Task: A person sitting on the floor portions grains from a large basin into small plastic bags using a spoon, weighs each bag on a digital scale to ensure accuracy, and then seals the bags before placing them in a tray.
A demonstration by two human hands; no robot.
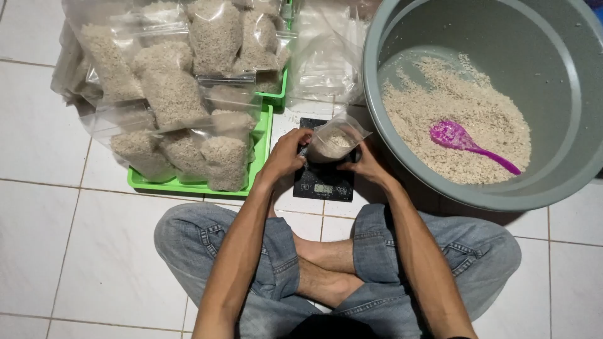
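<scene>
A small clear plastic bag (333, 139) with a little rice in it stands on a black digital kitchen scale (322, 182) on the floor in front of my crossed legs. My left hand (286, 154) grips the bag's left side. Opposite it, my right hand (367, 164) holds the right side, low against the scale. The bag's mouth is open upward.
A large grey basin (553, 182) at right holds loose rice and a purple plastic scoop (461, 139). At left a green tray (188, 186) is piled with several filled rice bags (173, 94). Empty clear bags (326, 56) lie behind the scale. White tile floor all round.
</scene>
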